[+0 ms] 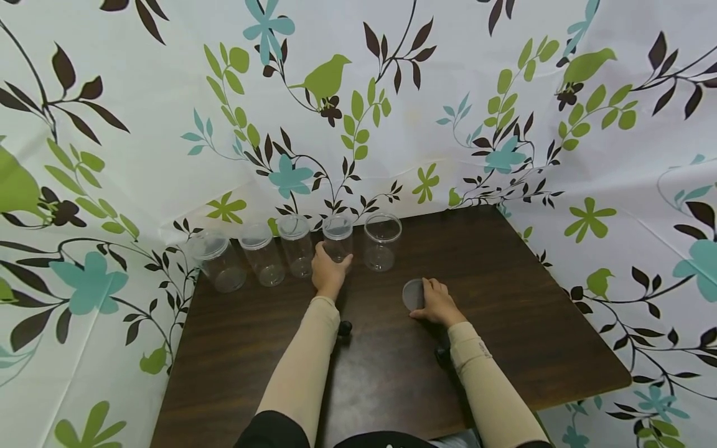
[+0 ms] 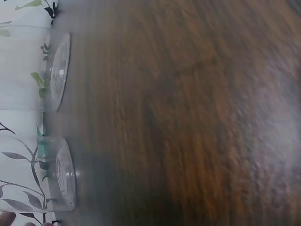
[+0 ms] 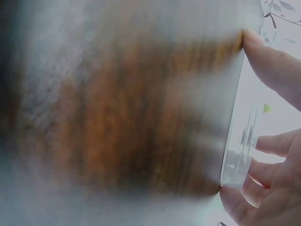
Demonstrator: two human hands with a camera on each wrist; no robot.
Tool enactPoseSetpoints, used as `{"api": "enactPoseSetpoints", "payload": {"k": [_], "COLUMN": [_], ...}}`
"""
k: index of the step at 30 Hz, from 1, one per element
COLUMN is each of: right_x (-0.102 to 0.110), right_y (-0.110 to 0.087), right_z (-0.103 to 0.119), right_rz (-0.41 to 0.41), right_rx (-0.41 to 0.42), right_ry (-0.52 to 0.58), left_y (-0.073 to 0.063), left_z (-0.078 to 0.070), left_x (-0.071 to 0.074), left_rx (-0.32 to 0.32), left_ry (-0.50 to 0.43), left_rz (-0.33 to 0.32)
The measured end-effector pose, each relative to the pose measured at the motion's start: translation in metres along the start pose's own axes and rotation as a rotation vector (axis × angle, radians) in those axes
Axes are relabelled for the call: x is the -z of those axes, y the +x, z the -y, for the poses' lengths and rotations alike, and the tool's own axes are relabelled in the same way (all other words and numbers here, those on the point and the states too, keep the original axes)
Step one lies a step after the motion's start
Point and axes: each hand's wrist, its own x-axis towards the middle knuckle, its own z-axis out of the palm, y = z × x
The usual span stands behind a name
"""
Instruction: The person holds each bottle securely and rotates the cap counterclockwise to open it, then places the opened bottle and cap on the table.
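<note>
Toward the back of the table, my left hand [image 1: 329, 272] grips a clear plastic jar [image 1: 338, 239] with a lid on top. Only its fingertips [image 2: 7, 219] show at the corner of the left wrist view. Farther right and nearer to me, my right hand [image 1: 439, 303] holds a round clear lid [image 1: 413, 295] by its edge. In the right wrist view, thumb and fingers pinch the rim of that lid [image 3: 239, 136]. A jar with an uncovered wide mouth [image 1: 381, 249] stands just right of the gripped one.
Left of the gripped jar stand three more clear jars, a lidded one [image 1: 297, 249], another [image 1: 263, 258] and one at the far left [image 1: 224, 267]. They line the back edge of the dark wooden table [image 1: 521, 330], close to a patterned cloth [image 1: 414, 124].
</note>
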Motion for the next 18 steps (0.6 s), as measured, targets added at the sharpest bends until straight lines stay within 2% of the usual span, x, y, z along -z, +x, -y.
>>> {"api": "enactPoseSetpoints", "payload": {"k": [6, 10, 18], "right_x": [0.0, 0.001, 0.002], "right_y": [0.001, 0.001, 0.001], "right_z": [0.004, 0.007, 0.009], "right_rz": [0.011, 0.02, 0.039], "right_rx": [0.0, 0.012, -0.001], "right_ry": [0.003, 0.0, -0.002], "left_y": [-0.009, -0.016, -0.033], "left_z": [0.005, 0.009, 0.017], "left_x": [0.009, 0.023, 0.048], "left_rx": [-0.085, -0.121, -0.215], "left_ry": [-0.031, -0.008, -0.018], "left_rz": [-0.012, -0.007, 0.027]}}
